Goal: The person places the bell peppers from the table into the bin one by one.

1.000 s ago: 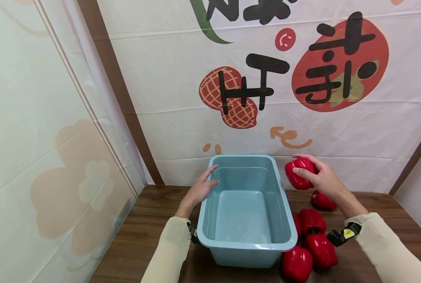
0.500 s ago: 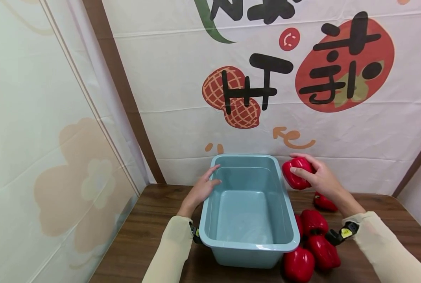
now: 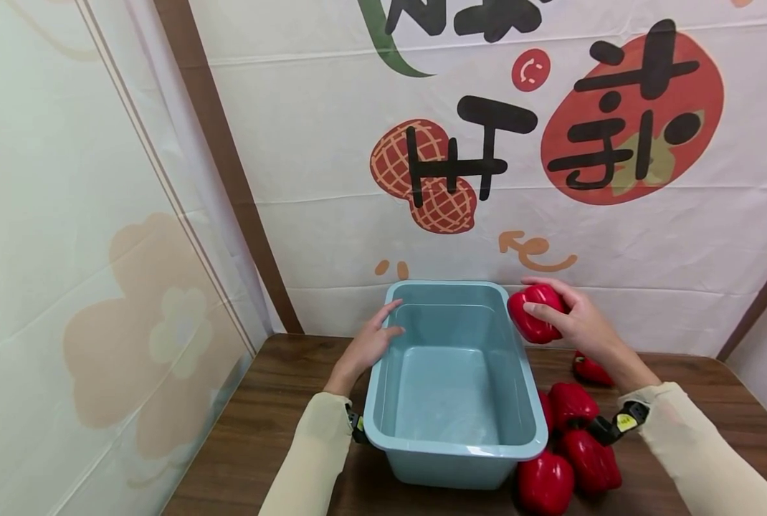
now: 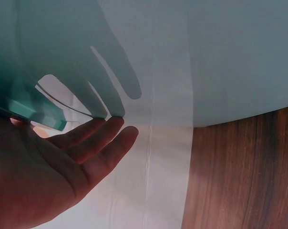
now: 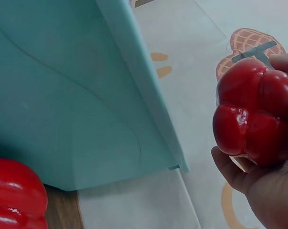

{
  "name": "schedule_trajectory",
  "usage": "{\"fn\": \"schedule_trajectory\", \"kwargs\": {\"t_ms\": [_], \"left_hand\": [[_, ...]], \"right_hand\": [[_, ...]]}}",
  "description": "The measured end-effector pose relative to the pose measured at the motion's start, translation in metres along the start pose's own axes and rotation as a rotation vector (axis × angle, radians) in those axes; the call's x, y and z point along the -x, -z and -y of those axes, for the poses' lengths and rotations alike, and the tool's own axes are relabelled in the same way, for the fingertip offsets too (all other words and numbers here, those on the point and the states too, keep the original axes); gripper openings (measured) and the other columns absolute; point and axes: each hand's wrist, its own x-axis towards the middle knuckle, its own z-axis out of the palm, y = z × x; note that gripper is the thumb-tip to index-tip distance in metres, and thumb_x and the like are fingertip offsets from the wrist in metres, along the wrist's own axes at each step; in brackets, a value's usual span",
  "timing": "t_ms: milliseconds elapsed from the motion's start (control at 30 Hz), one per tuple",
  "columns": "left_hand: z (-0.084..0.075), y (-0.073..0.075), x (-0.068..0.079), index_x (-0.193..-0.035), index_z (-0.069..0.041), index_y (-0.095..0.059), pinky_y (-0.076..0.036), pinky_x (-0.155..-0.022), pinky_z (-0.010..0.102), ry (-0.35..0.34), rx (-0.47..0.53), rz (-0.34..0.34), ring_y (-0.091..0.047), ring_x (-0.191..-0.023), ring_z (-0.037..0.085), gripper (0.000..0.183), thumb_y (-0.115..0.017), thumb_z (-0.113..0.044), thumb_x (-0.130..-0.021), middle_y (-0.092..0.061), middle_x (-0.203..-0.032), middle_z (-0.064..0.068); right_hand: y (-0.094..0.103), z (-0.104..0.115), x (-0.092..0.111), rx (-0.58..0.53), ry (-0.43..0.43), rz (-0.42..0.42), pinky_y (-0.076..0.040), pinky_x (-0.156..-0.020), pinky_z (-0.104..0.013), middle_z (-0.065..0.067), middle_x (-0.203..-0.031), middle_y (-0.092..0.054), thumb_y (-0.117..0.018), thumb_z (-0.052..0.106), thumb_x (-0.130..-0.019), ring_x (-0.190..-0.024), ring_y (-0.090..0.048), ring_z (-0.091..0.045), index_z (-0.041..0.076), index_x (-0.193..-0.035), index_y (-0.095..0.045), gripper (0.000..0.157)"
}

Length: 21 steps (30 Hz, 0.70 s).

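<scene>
A red bell pepper [image 3: 530,320] is held up by my right hand [image 3: 583,324], with the thumb on the near side and fingers behind. It hangs beside the far right corner of a blue plastic basin [image 3: 451,451]. The right wrist view shows the lobed end of this pepper [image 5: 251,112] facing the camera. My left hand [image 3: 367,349] grips the basin's left rim, thumb and one finger over the edge. In the left wrist view, its other fingers [image 4: 103,143] touch the basin's outer wall [image 4: 163,62]. Nothing lies inside the basin.
Several red peppers [image 3: 546,481] lie bunched on the brown wooden table [image 3: 248,430] along the basin's right side. Another pepper [image 3: 591,369] lies farther back, partly behind the right wrist. A printed white cloth wall [image 3: 319,236] stands right behind the basin.
My right hand has carried the pepper slightly left, so that it now overlaps the basin's right rim in the head view. The left hand keeps its place on the rim.
</scene>
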Motion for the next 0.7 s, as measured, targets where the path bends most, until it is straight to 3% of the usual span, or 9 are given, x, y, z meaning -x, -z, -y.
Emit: {"fn": "schedule_trajectory", "kwargs": {"t_ms": [700], "left_hand": [[0.003, 0.0, -0.002, -0.153, -0.032, -0.035, -0.044, -0.099, 0.06, 0.01, -0.005, -0.009, -0.047, -0.13, 0.037, 0.056, -0.049, -0.028, -0.099, -0.028, -0.161, 0.008]], "right_hand": [[-0.01, 0.004, -0.013, -0.004, 0.0, 0.056, -0.057, -0.076, -0.032, -0.013, -0.137, -0.049, -0.069, 0.028, -0.092, -0.119, -0.048, -0.036, 0.018, -0.145, -0.046, 0.059]]}}
